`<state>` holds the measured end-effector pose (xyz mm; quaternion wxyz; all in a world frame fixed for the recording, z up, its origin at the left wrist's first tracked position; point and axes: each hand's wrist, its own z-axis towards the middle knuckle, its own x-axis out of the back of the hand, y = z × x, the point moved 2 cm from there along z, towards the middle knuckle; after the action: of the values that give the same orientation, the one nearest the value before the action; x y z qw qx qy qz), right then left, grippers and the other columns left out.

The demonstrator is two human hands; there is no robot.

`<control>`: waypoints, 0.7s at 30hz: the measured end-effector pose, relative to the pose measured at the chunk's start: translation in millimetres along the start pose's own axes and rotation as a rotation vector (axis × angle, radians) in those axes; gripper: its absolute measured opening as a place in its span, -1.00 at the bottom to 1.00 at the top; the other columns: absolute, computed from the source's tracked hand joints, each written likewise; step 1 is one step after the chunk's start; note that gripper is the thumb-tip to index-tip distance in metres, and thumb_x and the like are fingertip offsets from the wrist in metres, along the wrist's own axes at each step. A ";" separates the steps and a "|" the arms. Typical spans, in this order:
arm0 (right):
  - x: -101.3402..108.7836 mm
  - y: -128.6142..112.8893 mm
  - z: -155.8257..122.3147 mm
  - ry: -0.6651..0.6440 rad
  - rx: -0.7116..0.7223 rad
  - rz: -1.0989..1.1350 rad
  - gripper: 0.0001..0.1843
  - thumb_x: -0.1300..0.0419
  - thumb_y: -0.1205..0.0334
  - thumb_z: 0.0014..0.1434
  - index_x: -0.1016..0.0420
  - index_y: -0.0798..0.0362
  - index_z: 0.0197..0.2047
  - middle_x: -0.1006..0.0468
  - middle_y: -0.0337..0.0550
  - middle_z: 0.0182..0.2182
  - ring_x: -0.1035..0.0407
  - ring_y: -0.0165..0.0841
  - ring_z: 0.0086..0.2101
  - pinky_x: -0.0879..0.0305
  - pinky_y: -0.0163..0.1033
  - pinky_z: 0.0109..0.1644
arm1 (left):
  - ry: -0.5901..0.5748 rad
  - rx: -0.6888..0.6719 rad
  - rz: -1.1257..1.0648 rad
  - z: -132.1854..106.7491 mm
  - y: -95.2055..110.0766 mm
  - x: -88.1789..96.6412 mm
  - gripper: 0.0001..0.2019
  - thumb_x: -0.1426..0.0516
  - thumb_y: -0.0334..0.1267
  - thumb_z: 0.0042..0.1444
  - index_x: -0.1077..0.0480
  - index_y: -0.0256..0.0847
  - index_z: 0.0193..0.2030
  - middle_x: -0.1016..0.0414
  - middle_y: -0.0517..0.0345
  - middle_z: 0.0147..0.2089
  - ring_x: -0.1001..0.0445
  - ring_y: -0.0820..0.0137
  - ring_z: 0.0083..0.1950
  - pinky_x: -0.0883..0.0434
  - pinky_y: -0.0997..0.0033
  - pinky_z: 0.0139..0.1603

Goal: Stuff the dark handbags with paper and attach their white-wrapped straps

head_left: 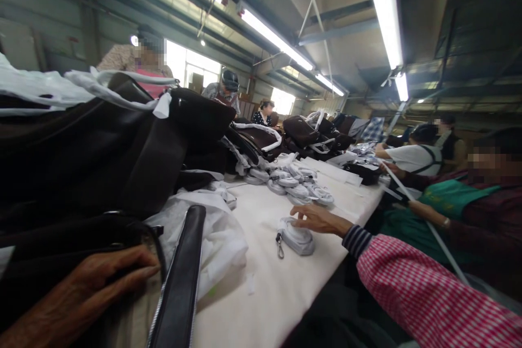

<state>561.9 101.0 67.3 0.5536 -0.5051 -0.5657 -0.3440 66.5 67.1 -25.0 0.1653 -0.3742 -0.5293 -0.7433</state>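
Observation:
At the lower left, my left hand (101, 280) reaches into the mouth of a dark brown bag (118, 231), its thumb and fingers closed at the zippered edge over a pale lining. Beside it, a dark strip of the bag with zipper teeth (183, 277) stands up. My right hand (322, 219), in a pink checked sleeve with a striped cuff, is over a coiled strap (299, 239) wrapped in white. Its fingers are apart and loosely curved, the lower ones at the top of the coil. A metal snap hook (279, 247) sticks out from the coil onto the table.
More white-wrapped coiled straps (296, 179) lie heaped farther along the white table (261, 304). Dark bags (134, 147) pile high on the left, with thin white wrapping (212, 234) below. At right, a co-worker in a green apron (448, 201) holds a long white strip (432, 228).

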 end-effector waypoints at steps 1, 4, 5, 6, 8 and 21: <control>-1.4 -2.2 -6.8 0.041 0.010 0.017 -0.48 -0.08 -0.07 0.38 -0.44 0.05 0.26 -0.55 0.08 0.09 -0.48 -0.12 -0.03 -0.40 -0.05 0.10 | -0.038 -0.019 -0.017 0.1 2.3 0.2 -0.65 0.00 0.08 0.33 -0.56 0.06 -0.23 -0.59 0.41 -0.23 -0.51 0.34 -0.15 -0.34 0.59 -0.05; -7.1 -19.4 -18.5 0.085 0.153 0.053 -0.43 -0.17 0.03 0.31 -0.36 -0.03 0.35 -0.38 0.03 0.28 -0.29 -0.04 0.21 -0.17 0.07 0.35 | -0.081 -0.028 -0.049 -0.2 6.9 1.8 -0.65 0.01 0.06 0.36 -0.55 0.00 -0.21 -0.57 0.40 -0.24 -0.51 0.37 -0.16 -0.31 0.62 -0.08; -9.8 -27.0 -18.9 0.067 0.213 0.045 -0.43 -0.22 0.11 0.25 -0.40 -0.06 0.31 -0.39 -0.01 0.26 -0.26 -0.03 0.22 -0.13 0.09 0.36 | -0.076 -0.025 -0.056 -0.4 8.3 2.3 -0.64 0.00 0.06 0.35 -0.55 -0.02 -0.21 -0.57 0.39 -0.25 -0.51 0.37 -0.16 -0.31 0.62 -0.08; -12.9 -34.4 -17.8 0.048 0.257 0.025 -0.45 -0.26 0.19 0.18 -0.46 -0.09 0.26 -0.41 -0.04 0.23 -0.26 -0.03 0.20 -0.13 0.09 0.35 | -0.071 -0.027 -0.066 -0.6 10.0 2.8 -0.64 0.00 0.07 0.34 -0.55 -0.03 -0.21 -0.57 0.39 -0.25 -0.51 0.36 -0.16 -0.31 0.61 -0.08; -19.7 -47.2 -12.6 0.042 0.284 -0.024 -0.54 -0.30 0.25 0.13 -0.55 -0.13 0.12 -0.45 -0.09 0.16 -0.28 -0.07 0.13 -0.17 0.07 0.29 | -0.067 -0.035 -0.085 -1.0 14.9 3.6 -0.62 0.00 0.09 0.34 -0.55 -0.04 -0.21 -0.57 0.40 -0.25 -0.49 0.35 -0.16 -0.32 0.58 -0.06; -19.8 -76.2 16.6 0.316 0.175 0.375 -0.64 -0.05 -0.05 0.40 -0.33 -0.01 -0.35 -0.40 -0.21 -0.41 -0.31 -0.26 -0.35 -0.19 -0.16 -0.25 | -0.025 -0.025 -0.215 -7.9 66.3 15.7 -0.61 -0.03 0.03 0.39 -0.45 -0.20 -0.31 -0.43 0.22 -0.30 -0.39 0.33 -0.21 -0.26 0.43 -0.12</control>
<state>482.3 93.8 58.5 0.7308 -0.4912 -0.3965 -0.2597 95.6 36.8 29.2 0.0732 -0.3265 -0.5591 -0.7586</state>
